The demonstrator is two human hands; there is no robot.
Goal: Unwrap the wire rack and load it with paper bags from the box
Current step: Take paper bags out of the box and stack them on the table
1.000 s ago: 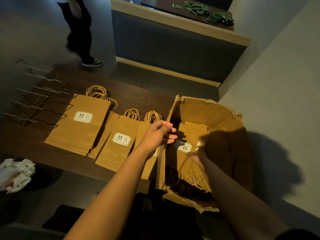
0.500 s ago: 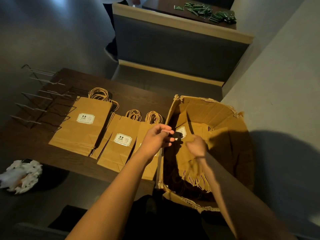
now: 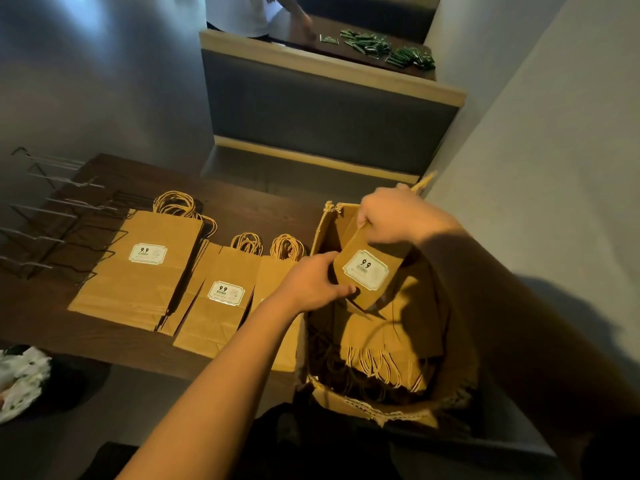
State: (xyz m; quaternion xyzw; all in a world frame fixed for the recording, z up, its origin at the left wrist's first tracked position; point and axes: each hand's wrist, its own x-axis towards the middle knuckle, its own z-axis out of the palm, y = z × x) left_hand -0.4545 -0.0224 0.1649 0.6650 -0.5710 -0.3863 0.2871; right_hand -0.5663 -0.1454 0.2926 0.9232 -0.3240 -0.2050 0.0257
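While three bag stacks lie tabled, both hands, left and right, grip one bag.

box mouth open, wall close right

Tan kraft bags w/ white labels, dk brown table, green packets
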